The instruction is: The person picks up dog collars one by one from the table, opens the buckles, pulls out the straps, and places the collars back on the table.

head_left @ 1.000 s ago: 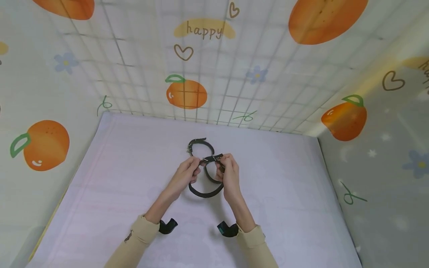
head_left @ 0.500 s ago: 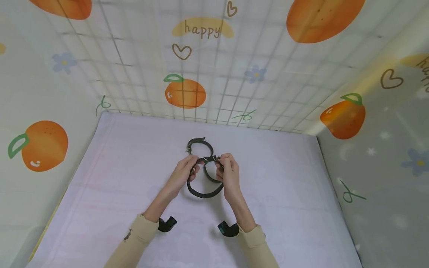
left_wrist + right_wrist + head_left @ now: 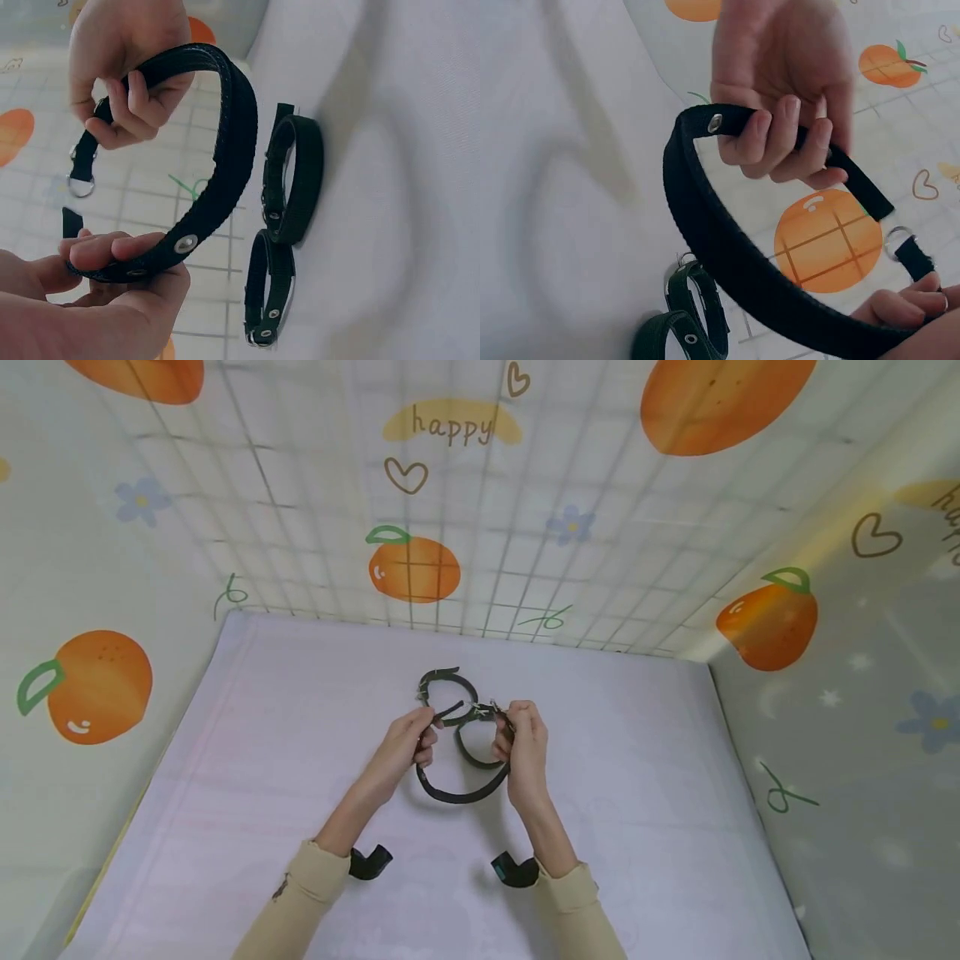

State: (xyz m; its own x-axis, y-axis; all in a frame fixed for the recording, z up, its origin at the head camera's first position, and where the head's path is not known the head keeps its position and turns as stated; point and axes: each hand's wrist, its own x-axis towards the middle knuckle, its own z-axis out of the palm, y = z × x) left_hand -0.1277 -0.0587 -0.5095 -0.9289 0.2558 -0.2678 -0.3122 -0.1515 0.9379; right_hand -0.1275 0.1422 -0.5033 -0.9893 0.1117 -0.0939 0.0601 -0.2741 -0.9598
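A black collar (image 3: 461, 797) with metal eyelets is held up as an open loop between both hands. My left hand (image 3: 397, 752) pinches its eyelet end, whose tip (image 3: 71, 222) sticks out past the fingers. At the other end, my right hand (image 3: 527, 752) grips the strap close to the metal ring (image 3: 81, 186). In the right wrist view, a small gap separates the strap tip (image 3: 874, 201) from the ring. Two more collars, one farther (image 3: 442, 674) and one nearer (image 3: 472, 760), lie buckled on the table behind the held one.
A white cloth covers the table (image 3: 637, 777). Patterned curtains with oranges enclose it on the left, right and back, with a wire grid (image 3: 510, 568) behind the rear one. Black camera mounts (image 3: 371, 862) stick out from both cuffs.
The strap end has come out of the collar's metal fitting. Both hands have drawn apart, left hand leftward and right hand rightward, and the loop has opened. The other two collars have stayed put.
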